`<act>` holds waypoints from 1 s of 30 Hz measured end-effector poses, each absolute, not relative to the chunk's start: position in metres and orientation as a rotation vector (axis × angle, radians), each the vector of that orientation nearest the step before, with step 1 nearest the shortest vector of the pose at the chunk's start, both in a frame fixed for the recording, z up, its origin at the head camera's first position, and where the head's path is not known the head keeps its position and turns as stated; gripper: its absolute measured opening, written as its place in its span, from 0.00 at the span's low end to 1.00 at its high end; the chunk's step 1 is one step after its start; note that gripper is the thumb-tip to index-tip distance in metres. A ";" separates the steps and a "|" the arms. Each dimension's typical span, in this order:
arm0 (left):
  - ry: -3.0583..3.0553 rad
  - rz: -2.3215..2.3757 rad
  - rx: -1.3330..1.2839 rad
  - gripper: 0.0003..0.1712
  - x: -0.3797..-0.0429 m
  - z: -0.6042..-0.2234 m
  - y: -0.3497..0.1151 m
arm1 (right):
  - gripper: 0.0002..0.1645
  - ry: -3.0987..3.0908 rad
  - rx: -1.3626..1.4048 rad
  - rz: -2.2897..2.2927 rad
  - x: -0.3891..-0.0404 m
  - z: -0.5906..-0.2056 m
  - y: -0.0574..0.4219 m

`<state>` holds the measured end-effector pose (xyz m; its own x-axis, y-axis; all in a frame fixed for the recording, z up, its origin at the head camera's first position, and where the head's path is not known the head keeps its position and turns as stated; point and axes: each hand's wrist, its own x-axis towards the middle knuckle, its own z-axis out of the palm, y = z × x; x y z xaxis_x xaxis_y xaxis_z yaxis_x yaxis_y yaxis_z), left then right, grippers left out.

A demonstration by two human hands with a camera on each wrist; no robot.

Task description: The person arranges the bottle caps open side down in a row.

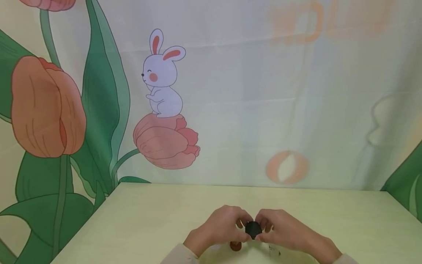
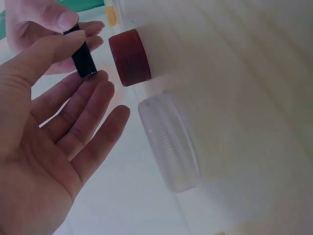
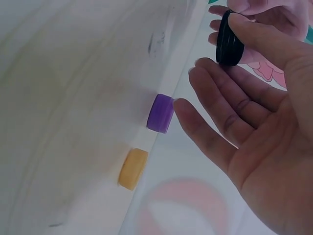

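Note:
A round black bottle cap is held up over the table between the fingertips of both hands. My left hand pinches its left edge between thumb and fingers; my right hand pinches the opposite edge. In the left wrist view the black cap appears edge-on, and the lower fingers spread away from it. A reddish-brown ribbed cap rests on the table beside the left hand, with a clear plastic cap close to it. Near the right hand stand a purple cap and a yellow cap.
The pale table runs back to a printed cloth with a rabbit and tulips. Small dark marks show on the tabletop in the right wrist view.

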<state>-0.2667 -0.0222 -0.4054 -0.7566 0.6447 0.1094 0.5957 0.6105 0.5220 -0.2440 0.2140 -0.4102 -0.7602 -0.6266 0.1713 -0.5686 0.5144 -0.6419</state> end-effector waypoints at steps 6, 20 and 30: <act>2.690 0.842 1.072 0.18 -0.266 -0.408 -0.022 | 0.15 2.599 -1.017 -1.064 -0.245 -0.410 0.217; 2.659 0.744 1.110 0.16 -0.262 -0.411 -0.021 | 0.16 2.545 -1.004 -1.060 -0.244 -0.418 0.217; 2.704 0.662 1.091 0.16 -0.260 -0.411 -0.018 | 0.16 2.559 -1.012 -1.031 -0.244 -0.419 0.216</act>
